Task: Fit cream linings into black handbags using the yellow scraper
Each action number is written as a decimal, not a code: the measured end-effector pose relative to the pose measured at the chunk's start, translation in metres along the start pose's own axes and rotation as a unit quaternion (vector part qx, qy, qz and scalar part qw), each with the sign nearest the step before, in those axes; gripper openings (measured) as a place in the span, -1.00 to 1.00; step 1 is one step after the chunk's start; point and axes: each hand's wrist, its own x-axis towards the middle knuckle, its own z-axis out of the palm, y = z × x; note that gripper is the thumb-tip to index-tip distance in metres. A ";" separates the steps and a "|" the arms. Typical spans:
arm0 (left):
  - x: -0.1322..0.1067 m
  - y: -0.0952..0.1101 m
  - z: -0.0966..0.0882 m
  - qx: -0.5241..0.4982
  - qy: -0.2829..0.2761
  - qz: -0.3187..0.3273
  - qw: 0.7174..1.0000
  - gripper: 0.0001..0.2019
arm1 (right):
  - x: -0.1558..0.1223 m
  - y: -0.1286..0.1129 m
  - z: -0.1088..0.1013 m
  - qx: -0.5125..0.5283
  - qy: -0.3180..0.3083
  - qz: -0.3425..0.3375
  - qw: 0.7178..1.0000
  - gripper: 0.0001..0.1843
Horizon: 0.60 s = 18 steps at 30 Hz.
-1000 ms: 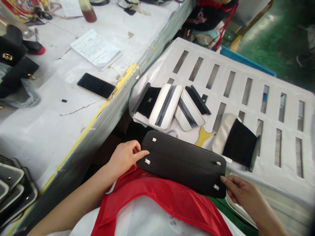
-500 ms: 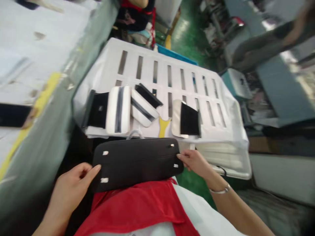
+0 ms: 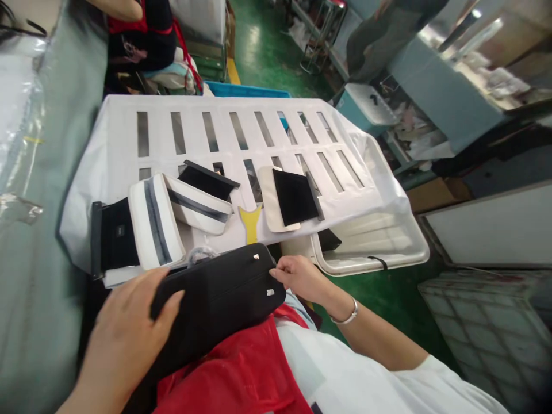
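Observation:
A black leather bag base panel [image 3: 219,296] with small white tabs lies across my lap, over a red apron [image 3: 233,374]. My left hand [image 3: 129,328] covers its left end, fingers curled over the edge and gripping it. At the panel's right end my right hand [image 3: 302,276] pinches the edge; a silver bracelet is on that wrist. Beyond the panel, black and white bag pieces [image 3: 155,221] and a cream piece with a black flap [image 3: 288,198] lie on a white slotted tray [image 3: 224,132].
A grey-green table edge [image 3: 38,230] runs along the left. Another person in a dark top and red apron [image 3: 138,40] sits beyond the tray. A white bin [image 3: 375,253] sits under the tray's right end. Green floor and teal benches [image 3: 431,98] lie to the right.
The camera has swung to the right, away from the table with the phone. My left hand slid further onto the panel's left end; my right hand stays on its right end.

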 end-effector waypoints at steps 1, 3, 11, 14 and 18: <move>0.016 0.017 0.013 0.018 -0.006 0.015 1.000 -0.49 | 0.001 0.001 -0.001 -0.004 0.001 -0.009 1.000 -0.70; 0.049 0.048 0.040 -0.001 -0.065 0.058 0.996 -0.54 | 0.002 0.005 -0.001 -0.011 0.007 -0.030 0.999 -0.69; 0.111 0.091 0.084 -0.087 -0.212 0.023 0.973 -0.70 | 0.005 0.018 0.001 -0.002 0.023 -0.075 0.997 -0.73; 0.113 0.093 0.084 -0.102 -0.214 0.004 0.972 -0.73 | 0.006 0.019 0.000 -0.006 0.019 -0.083 0.996 -0.74; 0.119 0.096 0.087 -0.102 -0.227 -0.010 0.969 -0.76 | 0.008 0.020 -0.002 -0.019 0.034 -0.096 0.995 -0.75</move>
